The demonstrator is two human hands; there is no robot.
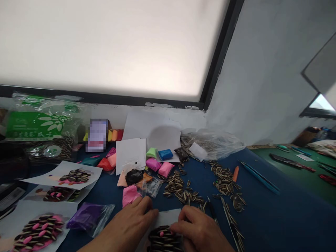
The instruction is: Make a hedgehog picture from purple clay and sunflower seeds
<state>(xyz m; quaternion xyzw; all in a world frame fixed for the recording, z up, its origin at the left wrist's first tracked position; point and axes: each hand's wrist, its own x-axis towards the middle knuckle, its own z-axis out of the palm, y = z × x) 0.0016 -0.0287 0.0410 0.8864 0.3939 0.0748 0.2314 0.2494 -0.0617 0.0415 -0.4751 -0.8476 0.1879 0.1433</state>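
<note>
My left hand (140, 218) has its fingers curled beside a pink clay packet (130, 195), with the thumb by the left edge of a white paper sheet (168, 216). What those fingers hold, if anything, is hidden. On that sheet lies a mound of dark striped sunflower seeds (164, 241) with a small pink clay oval on it. My right hand (196, 227) is bent over the mound's right side, thumb and index finger pinched on a tiny pink clay bit at the seeds.
Loose sunflower seeds (181, 189) spread beyond the hands. Blue tweezers (259, 176) lie right. Finished seed pictures (39, 231) and a purple clay packet (86, 215) lie left. Behind are several coloured clay packets, a green seed bag (34, 126) and a blurred phone (96, 135).
</note>
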